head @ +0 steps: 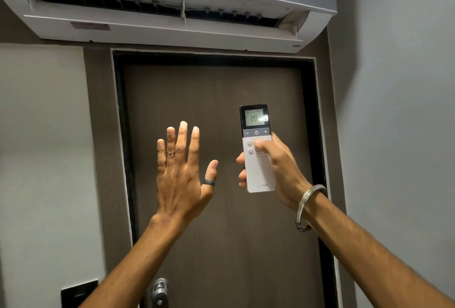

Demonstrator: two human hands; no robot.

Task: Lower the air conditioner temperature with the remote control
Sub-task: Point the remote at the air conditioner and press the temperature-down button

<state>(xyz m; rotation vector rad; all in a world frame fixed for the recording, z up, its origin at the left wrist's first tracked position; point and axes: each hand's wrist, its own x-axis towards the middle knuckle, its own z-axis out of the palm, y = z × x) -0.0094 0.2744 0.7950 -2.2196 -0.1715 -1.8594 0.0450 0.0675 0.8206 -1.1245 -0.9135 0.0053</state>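
1. The left hand (181, 172) is raised with its back to the camera, all fingers spread and extended upward; nothing is held in it. Rings are worn on the ring finger and the thumb.
2. The right hand (275, 167) is wrapped around the lower half of the remote control (257, 147), with fingertips curled around its left edge and the thumb (264, 145) laid across the button area below the power row. A metal bangle (309, 208) is worn on the right wrist.
3. The remote control is held upright in front of a dark brown door (216, 110), below the wall-mounted air conditioner (172, 7).
4. Its lit display reads 20; minus, power and plus buttons are seen just beneath, and the white body carries a brand mark.
5. The air conditioner's louvre is seen open.
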